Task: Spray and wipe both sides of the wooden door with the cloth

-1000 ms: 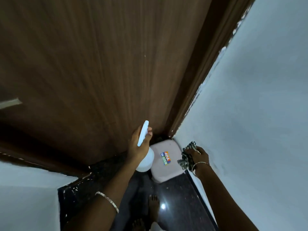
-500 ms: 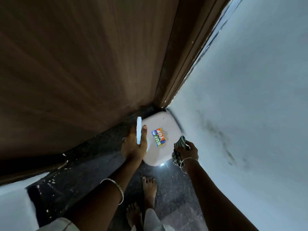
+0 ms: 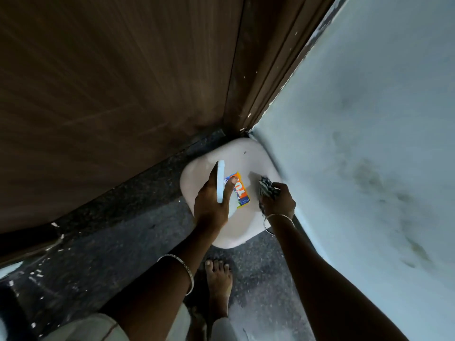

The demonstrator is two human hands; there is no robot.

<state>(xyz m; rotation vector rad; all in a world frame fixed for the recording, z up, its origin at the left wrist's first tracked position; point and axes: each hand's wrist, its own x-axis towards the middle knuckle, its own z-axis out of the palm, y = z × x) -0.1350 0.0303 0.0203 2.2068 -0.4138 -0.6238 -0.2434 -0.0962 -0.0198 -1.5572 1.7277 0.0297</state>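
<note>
The dark brown wooden door [image 3: 110, 82] fills the upper left, its lower edge meeting the floor. My left hand [image 3: 211, 205] grips a white spray bottle [image 3: 220, 180] just above a white plastic stool [image 3: 236, 227] in the corner. My right hand [image 3: 278, 203] holds a bunched striped cloth [image 3: 267, 189] over the stool's right side, close to the wall. The bottle's body is mostly hidden under my hand.
The stool bears a colourful sticker [image 3: 242, 193]. A brown door frame [image 3: 266, 57] meets a pale stained wall [image 3: 369, 143] on the right. The floor [image 3: 123, 242] is dark speckled stone. My bare foot [image 3: 219, 281] stands just behind the stool.
My view has dropped from the door face to the floor corner. Both hands have lowered toward the stool, still holding the bottle and the cloth.
</note>
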